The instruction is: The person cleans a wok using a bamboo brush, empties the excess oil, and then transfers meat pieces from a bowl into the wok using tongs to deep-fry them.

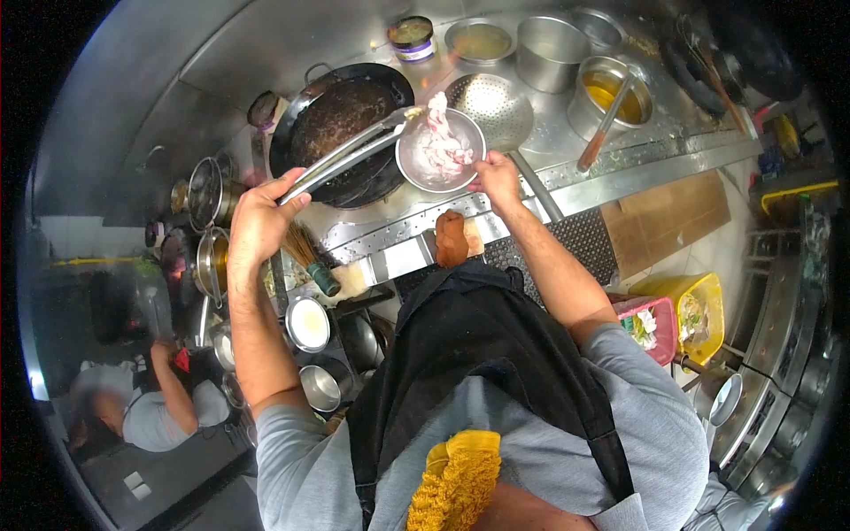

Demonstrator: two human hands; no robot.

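Note:
My left hand [263, 219] is closed around the handle end of long metal tongs [350, 157]. Their tips reach over the near right rim of a dark wok [292, 150] to the edge of a metal bowl [409, 173]. Pale pink and white strips, seemingly raw meat [440, 152], lie in that bowl; one piece sticks up past its far rim beside the tong tips. Whether the tips grip it, I cannot tell. My right hand [498, 181] pinches the bowl's right rim. Behind the bowl rests a large perforated strainer [496, 102], its handle pointing toward me.
A pot of yellow oil [575, 115] with a wooden-handled ladle [611, 119] stands right of the strainer. More pots [551, 57] line the back. A bamboo brush [310, 257] lies front left. Another person [173, 411] works at far left. Yellow and pink bins [717, 305] stand at right.

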